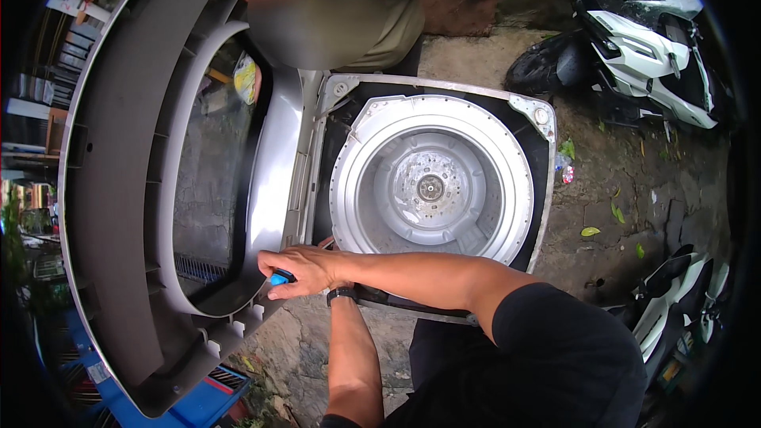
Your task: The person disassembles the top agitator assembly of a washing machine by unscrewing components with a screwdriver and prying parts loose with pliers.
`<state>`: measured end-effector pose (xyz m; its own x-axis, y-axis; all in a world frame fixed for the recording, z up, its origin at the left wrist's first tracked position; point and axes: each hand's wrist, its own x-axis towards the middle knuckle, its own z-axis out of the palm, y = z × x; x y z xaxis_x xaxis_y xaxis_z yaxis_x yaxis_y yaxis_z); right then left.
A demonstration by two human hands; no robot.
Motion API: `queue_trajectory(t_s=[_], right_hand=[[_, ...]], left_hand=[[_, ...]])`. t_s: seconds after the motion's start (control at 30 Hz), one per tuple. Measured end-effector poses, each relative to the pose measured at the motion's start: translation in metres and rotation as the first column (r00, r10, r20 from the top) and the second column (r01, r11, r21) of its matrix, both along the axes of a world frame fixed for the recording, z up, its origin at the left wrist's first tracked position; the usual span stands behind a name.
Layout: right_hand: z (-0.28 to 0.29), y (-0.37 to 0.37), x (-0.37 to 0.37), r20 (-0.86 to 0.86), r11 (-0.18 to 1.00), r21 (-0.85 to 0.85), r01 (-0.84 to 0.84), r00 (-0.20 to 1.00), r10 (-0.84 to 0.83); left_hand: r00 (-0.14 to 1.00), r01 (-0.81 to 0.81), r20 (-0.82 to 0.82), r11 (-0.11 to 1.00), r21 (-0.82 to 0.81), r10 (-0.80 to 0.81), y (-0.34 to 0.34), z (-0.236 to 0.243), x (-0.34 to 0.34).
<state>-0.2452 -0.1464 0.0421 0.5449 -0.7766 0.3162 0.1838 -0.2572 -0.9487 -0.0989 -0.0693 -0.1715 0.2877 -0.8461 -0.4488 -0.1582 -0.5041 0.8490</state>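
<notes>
A top-loading washing machine stands before me with its round metal tub [430, 214] exposed. Its grey top cover [273, 190] is tipped up on the left side, showing its ribbed underside and a large opening. Reaching across the machine's near edge, my right hand [305, 268] is closed around a tool with a blue and black handle [281, 277], close to the cover's lower hinge side. The tool's working end is out of sight. My left forearm [354, 364] comes up beneath the right one, a dark watch [342, 293] on its wrist. The left hand's fingers are mostly hidden there.
Another person [341, 12] is at the far side, an arm and hand by the cover's top edge. A white motorcycle [642, 47] stands at the far right, with white bodywork [670, 301] of another vehicle nearer. Blue crates [194, 404] sit at lower left.
</notes>
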Motion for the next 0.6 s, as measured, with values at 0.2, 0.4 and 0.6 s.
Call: queue_trajectory(t_s=[0.2, 0.4, 0.6], right_hand=[[-0.003, -0.002, 0.006, 0.142, 0.974, -0.215, 0.074, 0.989, -0.044], [-0.002, 0.007, 0.007, 0.153, 0.996, -0.001, 0.088, 0.984, -0.087], [-0.016, 0.003, 0.024, 0.183, 0.970, -0.206, 0.131, 0.979, -0.094]], left_hand=[[1.000, -0.016, 0.004, 1.000, -0.007, 0.016, 0.005, 0.003, 0.000], [1.000, -0.019, -0.001, 1.000, 0.003, 0.019, 0.010, 0.001, -0.001], [1.000, -0.027, 0.000, 1.000, -0.001, 0.027, 0.010, 0.001, 0.002]])
